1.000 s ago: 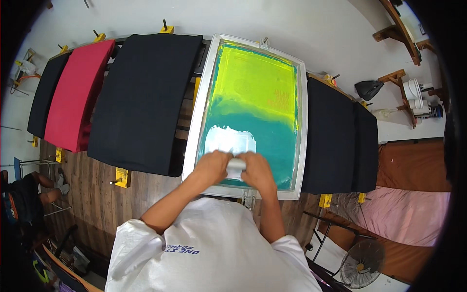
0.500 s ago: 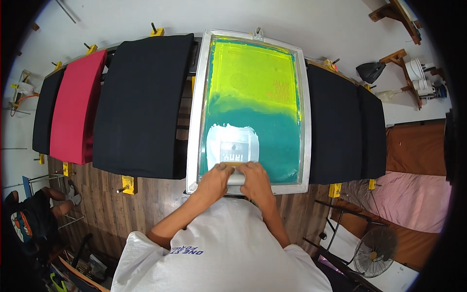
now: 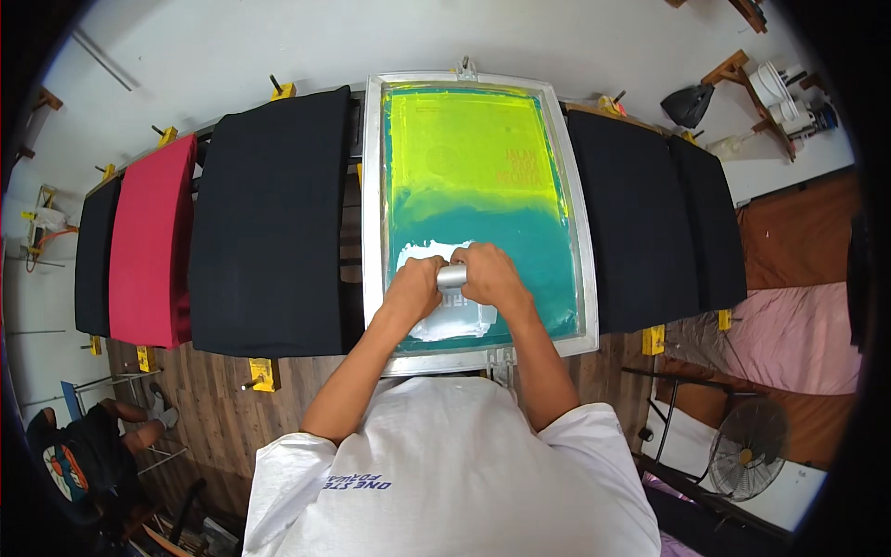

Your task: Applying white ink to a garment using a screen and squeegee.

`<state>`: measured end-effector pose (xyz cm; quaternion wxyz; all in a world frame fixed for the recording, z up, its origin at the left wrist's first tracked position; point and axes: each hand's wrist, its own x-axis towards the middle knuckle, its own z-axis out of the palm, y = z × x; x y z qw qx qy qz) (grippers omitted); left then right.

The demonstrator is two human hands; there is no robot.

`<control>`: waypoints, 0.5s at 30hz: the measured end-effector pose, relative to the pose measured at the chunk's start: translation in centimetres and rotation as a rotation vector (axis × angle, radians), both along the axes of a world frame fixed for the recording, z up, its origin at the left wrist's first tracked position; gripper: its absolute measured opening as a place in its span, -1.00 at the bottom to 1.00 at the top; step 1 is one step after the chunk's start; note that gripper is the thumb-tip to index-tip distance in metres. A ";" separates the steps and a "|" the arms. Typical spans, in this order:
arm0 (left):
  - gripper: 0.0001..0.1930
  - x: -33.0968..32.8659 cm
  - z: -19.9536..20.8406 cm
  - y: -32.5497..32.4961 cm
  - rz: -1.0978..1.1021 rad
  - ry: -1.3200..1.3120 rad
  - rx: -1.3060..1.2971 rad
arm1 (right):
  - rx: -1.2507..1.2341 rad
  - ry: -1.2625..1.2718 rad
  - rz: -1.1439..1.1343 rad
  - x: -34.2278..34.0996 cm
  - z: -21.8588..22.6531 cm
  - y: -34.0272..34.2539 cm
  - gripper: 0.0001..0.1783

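Observation:
My left hand (image 3: 415, 290) and my right hand (image 3: 490, 277) both grip a silver-handled squeegee (image 3: 452, 277), fingers wrapped round its two ends. Its blade is hidden beneath the handle and my hands. Below them lies a screen-printing screen (image 3: 374, 186) in a pale metal frame. The mesh is yellow-green in its far half and teal in its near half. White ink (image 3: 436, 327) covers a patch under and in front of the squeegee, with a small rectangular design showing faintly through it.
Fabric-covered boards flank the screen: a black one (image 3: 269, 223) and a pink one (image 3: 148, 241) on the left, another black one (image 3: 631, 223) on the right. A person (image 3: 83, 455) sits at the lower left. A standing fan (image 3: 747, 450) is at the lower right.
Both hands have pushed the squeegee away from me, from the screen's near edge to the far part of the white patch. More of the near white ink now shows.

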<state>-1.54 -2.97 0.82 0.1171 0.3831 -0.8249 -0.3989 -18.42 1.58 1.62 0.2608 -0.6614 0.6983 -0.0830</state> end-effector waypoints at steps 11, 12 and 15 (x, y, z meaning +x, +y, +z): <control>-0.49 2.0 -0.4 6.0 0.052 -0.016 0.030 | -0.056 -0.043 -0.056 2.6 -0.1 6.3 -0.52; -0.49 2.2 -0.2 6.7 0.055 -0.011 0.031 | -0.033 -0.043 -0.062 2.8 0.3 6.8 -0.51; -0.49 2.7 0.2 8.2 0.039 -0.011 0.043 | -0.028 -0.048 -0.080 3.4 0.5 8.5 -0.49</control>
